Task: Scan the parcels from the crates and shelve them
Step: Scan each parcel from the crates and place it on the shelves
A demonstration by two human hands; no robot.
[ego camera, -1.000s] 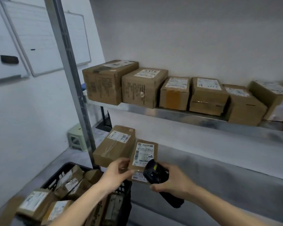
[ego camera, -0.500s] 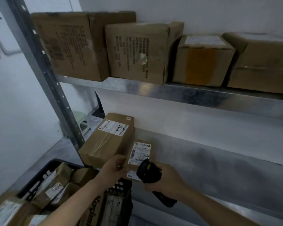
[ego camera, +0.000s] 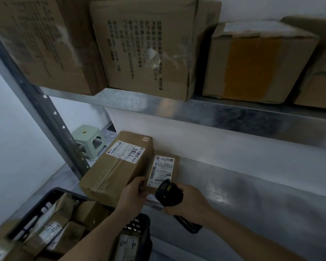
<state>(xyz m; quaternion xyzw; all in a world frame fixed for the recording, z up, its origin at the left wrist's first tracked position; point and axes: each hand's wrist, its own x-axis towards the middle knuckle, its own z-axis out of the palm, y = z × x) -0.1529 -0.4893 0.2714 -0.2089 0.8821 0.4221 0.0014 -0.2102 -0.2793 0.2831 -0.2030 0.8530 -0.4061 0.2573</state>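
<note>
I'm gripping the small brown cardboard parcel (ego camera: 163, 171) on the steel shelf (ego camera: 252, 187) with my left hand (ego camera: 133, 194), my right hand (ego camera: 190, 201) clutching the black handheld scanner (ego camera: 168, 193) (best slid flush beside the larger taped box (ego camera: 117, 166)).

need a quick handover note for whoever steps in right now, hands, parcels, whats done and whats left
Left hand grips the near left edge of the small parcel, which sits on the lower shelf.
Right hand holds the black handheld scanner at that parcel's label.
The small parcel lies right beside the larger parcel marked 7786, already shelved. Bigger cardboard boxes fill the upper shelf.
Whether the small parcel has been scanned cannot be told.
Left: let go of it, then scan and shelve the parcels remaining in the black crate at lower left.
</note>
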